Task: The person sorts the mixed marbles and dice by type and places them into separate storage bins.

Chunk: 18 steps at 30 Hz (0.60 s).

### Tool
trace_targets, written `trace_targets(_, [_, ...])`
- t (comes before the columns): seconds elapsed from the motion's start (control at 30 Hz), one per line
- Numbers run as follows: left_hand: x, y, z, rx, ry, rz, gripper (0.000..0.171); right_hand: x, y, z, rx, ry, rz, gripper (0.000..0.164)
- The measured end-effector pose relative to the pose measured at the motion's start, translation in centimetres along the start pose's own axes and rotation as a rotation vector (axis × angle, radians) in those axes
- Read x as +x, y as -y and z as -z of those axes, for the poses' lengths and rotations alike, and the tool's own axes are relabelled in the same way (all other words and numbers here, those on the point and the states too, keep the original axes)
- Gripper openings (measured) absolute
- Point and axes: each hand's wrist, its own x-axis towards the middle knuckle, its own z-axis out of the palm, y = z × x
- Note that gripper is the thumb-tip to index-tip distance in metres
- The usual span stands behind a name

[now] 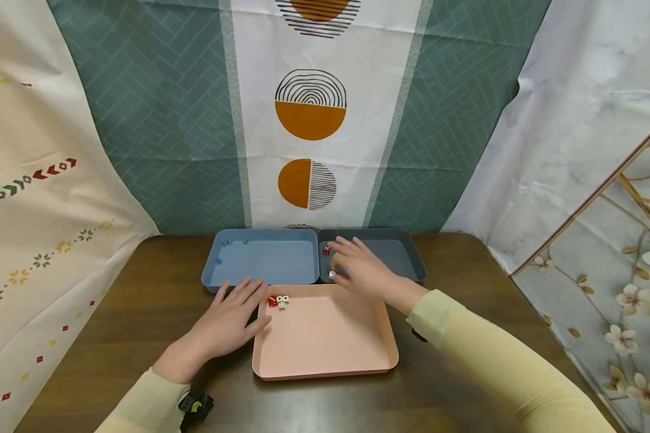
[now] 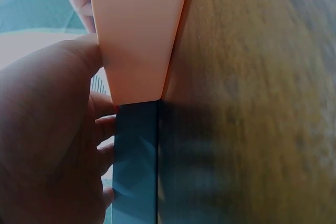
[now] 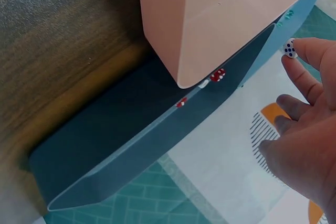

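Observation:
Between the thumb and index finger of my right hand (image 1: 364, 269) is a white die (image 3: 289, 49) with dark pips, held above the left end of the dark grey tray (image 1: 395, 255). A red die (image 1: 326, 250) lies in that tray, just beyond the fingers. My left hand (image 1: 224, 322) rests at the left rim of the pink tray (image 1: 325, 340), fingers spread and holding nothing. Inside the pink tray, near its far left corner, a red die (image 1: 272, 301) sits beside a small group of white dice (image 1: 281, 305).
A blue tray (image 1: 271, 258) stands left of the dark one, with several small green dice (image 1: 227, 242) at its left end. All three trays sit close together on a brown wooden table (image 1: 141, 300). Patterned cloths (image 1: 168, 120) hang behind and at both sides.

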Motion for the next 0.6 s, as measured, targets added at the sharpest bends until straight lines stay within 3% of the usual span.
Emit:
trace_targets(0.23, [0.2, 0.2, 0.0, -0.011, -0.03, -0.028, 0.075, -0.1, -0.6, 0.2, 0.029, 0.003, -0.024, 0.01])
trace_targets(0.6, [-0.1, 0.0, -0.2, 0.006, -0.01, -0.005, 0.074, 0.3, -2.8, 0.6, 0.011, -0.029, -0.068, 0.008])
